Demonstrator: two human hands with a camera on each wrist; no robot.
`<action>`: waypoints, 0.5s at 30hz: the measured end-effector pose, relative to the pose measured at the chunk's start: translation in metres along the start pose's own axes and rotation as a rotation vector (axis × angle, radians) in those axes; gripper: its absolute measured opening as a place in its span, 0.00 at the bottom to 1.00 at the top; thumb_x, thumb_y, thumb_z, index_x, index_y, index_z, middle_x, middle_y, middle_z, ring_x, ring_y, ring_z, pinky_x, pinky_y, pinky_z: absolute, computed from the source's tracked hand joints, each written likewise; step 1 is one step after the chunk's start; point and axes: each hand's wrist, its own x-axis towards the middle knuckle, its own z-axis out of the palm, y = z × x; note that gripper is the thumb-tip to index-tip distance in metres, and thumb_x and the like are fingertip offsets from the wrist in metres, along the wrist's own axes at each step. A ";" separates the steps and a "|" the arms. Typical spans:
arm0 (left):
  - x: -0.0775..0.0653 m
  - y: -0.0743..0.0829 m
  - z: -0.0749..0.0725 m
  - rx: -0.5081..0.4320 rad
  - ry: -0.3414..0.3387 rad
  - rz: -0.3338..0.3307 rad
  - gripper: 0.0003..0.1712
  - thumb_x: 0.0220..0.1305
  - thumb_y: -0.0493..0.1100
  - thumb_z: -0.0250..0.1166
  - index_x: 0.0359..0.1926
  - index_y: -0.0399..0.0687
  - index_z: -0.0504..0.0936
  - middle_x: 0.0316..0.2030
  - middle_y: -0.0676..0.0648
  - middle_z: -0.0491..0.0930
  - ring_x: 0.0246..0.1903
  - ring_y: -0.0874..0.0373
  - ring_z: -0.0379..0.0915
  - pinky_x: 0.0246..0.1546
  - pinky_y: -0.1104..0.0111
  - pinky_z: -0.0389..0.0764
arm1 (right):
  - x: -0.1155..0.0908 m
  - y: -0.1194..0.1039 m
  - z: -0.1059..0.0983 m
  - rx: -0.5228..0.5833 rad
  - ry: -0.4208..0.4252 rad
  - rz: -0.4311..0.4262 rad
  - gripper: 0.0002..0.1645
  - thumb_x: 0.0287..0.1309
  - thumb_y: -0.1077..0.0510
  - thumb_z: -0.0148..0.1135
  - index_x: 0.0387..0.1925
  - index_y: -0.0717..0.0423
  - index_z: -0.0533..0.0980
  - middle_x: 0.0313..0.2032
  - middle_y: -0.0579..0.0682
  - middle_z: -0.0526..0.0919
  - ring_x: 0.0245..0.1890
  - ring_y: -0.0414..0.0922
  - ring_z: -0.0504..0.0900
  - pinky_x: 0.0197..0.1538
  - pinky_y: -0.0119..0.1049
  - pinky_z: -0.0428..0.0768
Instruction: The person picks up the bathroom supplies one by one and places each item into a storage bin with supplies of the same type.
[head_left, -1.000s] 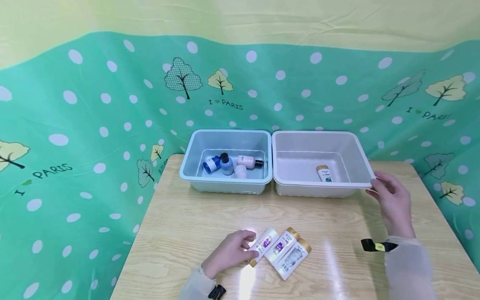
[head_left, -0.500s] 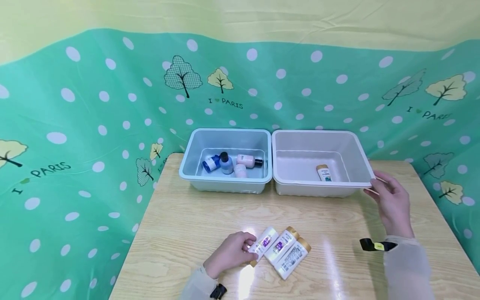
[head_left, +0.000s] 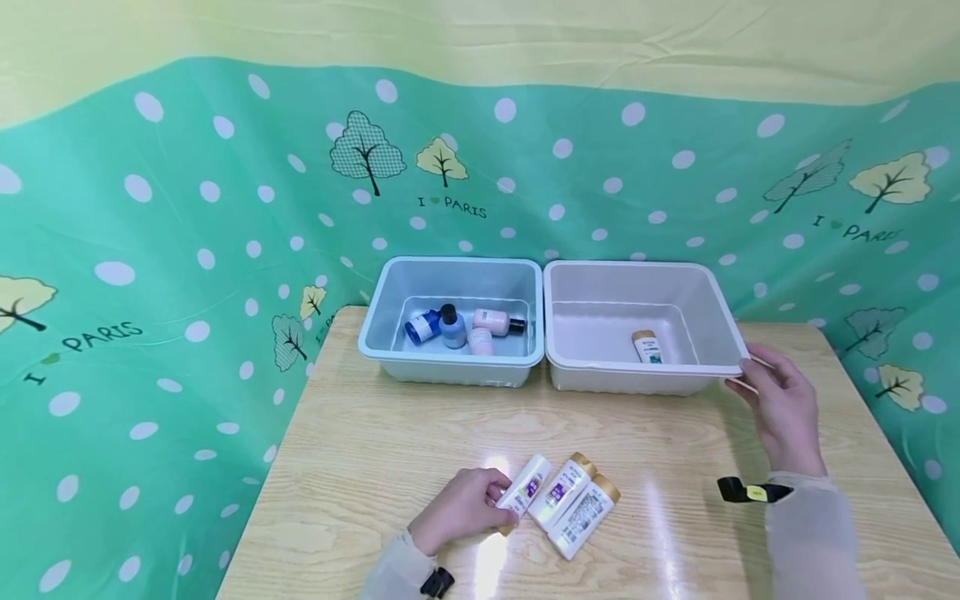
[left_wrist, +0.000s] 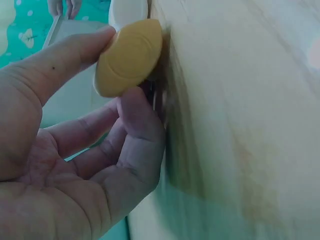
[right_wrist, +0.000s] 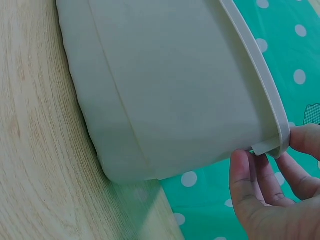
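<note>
My left hand (head_left: 463, 510) pinches a small white bottle (head_left: 531, 482) with a purple label near its gold cap. In the left wrist view, thumb and finger lie on either side of the gold cap (left_wrist: 129, 57), close above the wood. Two similar white bottles lie side by side just to the right: one with a purple label (head_left: 561, 492), the other with a block of printed text (head_left: 583, 518). At the right, my right hand (head_left: 787, 408) grips the front corner of the pale grey bin (head_left: 645, 379); the right wrist view has its fingers pinching the rim (right_wrist: 260, 70).
A light blue bin (head_left: 453, 372) stands left of the grey one, with several blue and pink bottles inside. One small white bottle (head_left: 647, 347) with a gold cap lies in the grey bin. A patterned green cloth (head_left: 600, 183) hangs behind the wooden table (head_left: 360, 442).
The bottle in my left hand has shifted slightly left, so a gap shows between it and its neighbour. My right hand stays at the bin's corner.
</note>
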 end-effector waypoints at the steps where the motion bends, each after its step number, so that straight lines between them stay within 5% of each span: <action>1: 0.000 -0.003 0.000 -0.022 0.001 -0.006 0.24 0.48 0.44 0.80 0.46 0.43 0.85 0.29 0.59 0.80 0.28 0.67 0.75 0.32 0.72 0.78 | 0.000 0.000 0.000 0.001 0.001 0.003 0.30 0.62 0.58 0.69 0.65 0.58 0.73 0.51 0.48 0.80 0.43 0.40 0.84 0.45 0.32 0.84; 15: 0.005 -0.014 -0.005 -0.418 0.044 -0.052 0.24 0.55 0.37 0.76 0.52 0.37 0.81 0.35 0.47 0.84 0.32 0.54 0.81 0.31 0.66 0.85 | 0.001 0.001 -0.001 0.022 -0.008 -0.003 0.31 0.62 0.58 0.70 0.65 0.59 0.73 0.50 0.48 0.82 0.43 0.40 0.85 0.45 0.32 0.84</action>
